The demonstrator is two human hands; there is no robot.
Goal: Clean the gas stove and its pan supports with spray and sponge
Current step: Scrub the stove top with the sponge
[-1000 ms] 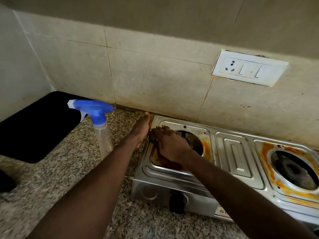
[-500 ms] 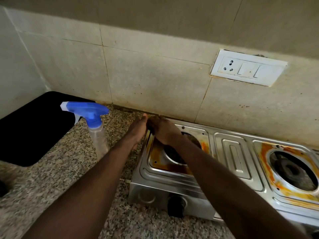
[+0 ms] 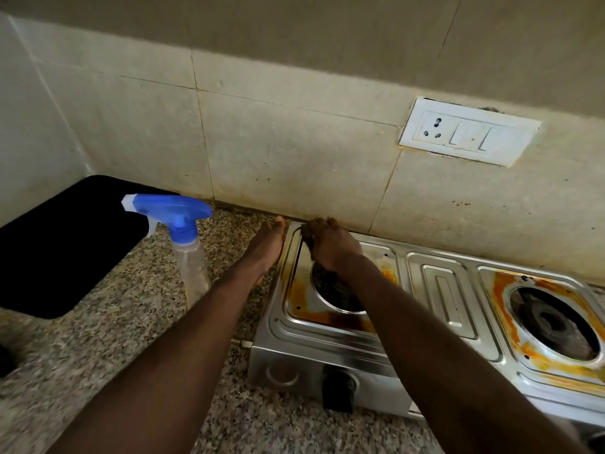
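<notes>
Right hand (image 3: 330, 245) is curling its fingers down over a dark sponge (image 3: 306, 239) (mostly hidden, only a dark edge is showing) and is pressing it on the back-left corner of the gas stove (image 3: 294, 358), right where the steel top is meeting the tiled wall (image 3: 294, 158). Left hand (image 3: 265, 249) is lying flat, fingers straight and together, holding nothing, its edge touching the stove's left side while it is resting on the speckled granite countertop (image 3: 98, 355). Both forearms are reaching in from the bottom of the view. The stove is sitting on the countertop against the wall, with orange-brown stains ringing the left burner opening (image 3: 334, 291) under the right wrist and the right burner opening (image 3: 556, 326). A black knob (image 3: 339, 386) is sticking out of the front panel. The spray bottle (image 3: 191, 257), clear with a blue trigger head, is standing upright on the countertop just left of the left forearm, nozzle pointing left, apart from both hands. A black slab (image 3: 65, 240) is lying further left, in the corner. A white socket and switch plate (image 3: 468, 132) is sitting on the wall above the stove.
</notes>
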